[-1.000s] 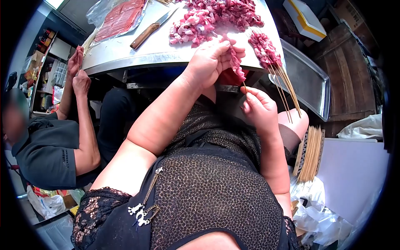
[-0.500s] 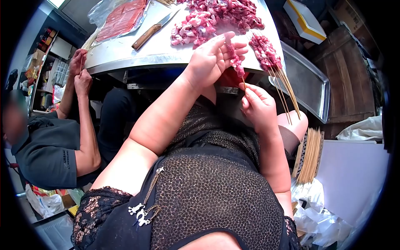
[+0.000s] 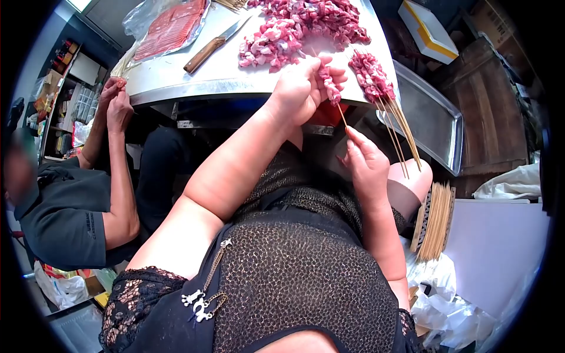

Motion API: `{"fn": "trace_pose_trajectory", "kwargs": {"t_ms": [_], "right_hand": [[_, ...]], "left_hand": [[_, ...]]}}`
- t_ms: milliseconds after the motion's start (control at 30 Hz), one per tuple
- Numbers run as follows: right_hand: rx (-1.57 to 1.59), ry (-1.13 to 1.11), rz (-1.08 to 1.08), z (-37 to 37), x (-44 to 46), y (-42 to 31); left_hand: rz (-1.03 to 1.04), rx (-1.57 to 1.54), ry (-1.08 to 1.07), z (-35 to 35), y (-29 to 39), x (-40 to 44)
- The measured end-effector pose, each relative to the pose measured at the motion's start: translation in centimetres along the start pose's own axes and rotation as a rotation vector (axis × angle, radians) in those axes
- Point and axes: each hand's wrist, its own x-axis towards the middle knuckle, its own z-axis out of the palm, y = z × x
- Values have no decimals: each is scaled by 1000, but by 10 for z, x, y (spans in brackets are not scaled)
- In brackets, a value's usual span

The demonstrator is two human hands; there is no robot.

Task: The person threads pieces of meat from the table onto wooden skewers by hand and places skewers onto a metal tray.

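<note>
My left hand (image 3: 303, 88) is closed around pieces of raw meat (image 3: 328, 84) threaded on a bamboo skewer, at the table's near edge. Lower down, my right hand (image 3: 366, 162) pinches the bare end of that skewer (image 3: 342, 115), which slants down to the right. Beyond my left hand lies a loose pile of cut raw meat (image 3: 271, 44) on the white table (image 3: 229, 76). To the right, several finished meat skewers (image 3: 372, 76) rest together, their bare sticks hanging over the table edge.
A wooden-handled knife (image 3: 206, 54) and a plastic bag of red sticks (image 3: 172, 29) lie on the table's left. A co-worker (image 3: 65, 206) sits at left, hands near the table edge. At right are a metal tray (image 3: 432, 112) and a box of bare skewers (image 3: 435, 220).
My right hand has slid down the skewer, showing more bare stick. My left fingers have closed more around the meat. The co-worker's hands have shifted slightly.
</note>
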Motion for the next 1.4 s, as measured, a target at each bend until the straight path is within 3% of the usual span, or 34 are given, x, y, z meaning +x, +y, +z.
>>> {"fn": "trace_pose_trajectory", "kwargs": {"t_ms": [167,300,400,467,500,567,767,1000,1100,1133,1167,1267,1367,1400], "right_hand": [[-217,-25,-104,8,-2,-1],[-164,-63,-53,14,-7,-8],[-135,-53,-42,12,-8,-8],[-109,-10,-19,10,-7,-9],[-60,25,-11,6,-5,-7],[-24,48,14,-3,0,-1],[-259,1,-62,5,-4,-8],[-212,-4,-76,10,-5,-15],[-131,62,-16,0,0,-10],[-176,71,-17,-7,3,-14],[-342,127,-257,-12,7,-20],[-689,284,-531,-40,23,-50],[-1088,384,-613,-69,44,-64],[-1297,308,-501,-74,49,-62]], "left_hand": [[-68,-168,17,6,-15,-6],[-113,-116,79,14,-14,-15],[-156,-66,44,15,-13,-11],[-202,-211,-163,14,-12,-8],[-219,-264,-126,21,-11,-7],[-184,-209,93,32,-7,-11],[-109,-271,65,17,-20,-5],[-88,-130,-5,18,-12,-10],[-48,-294,-81,27,-21,-5],[-13,-218,-125,26,-22,-4],[-22,-231,-208,23,-21,0],[172,134,-31,9,-17,13],[387,692,-51,4,-8,31],[524,796,-94,6,-11,38]]}}
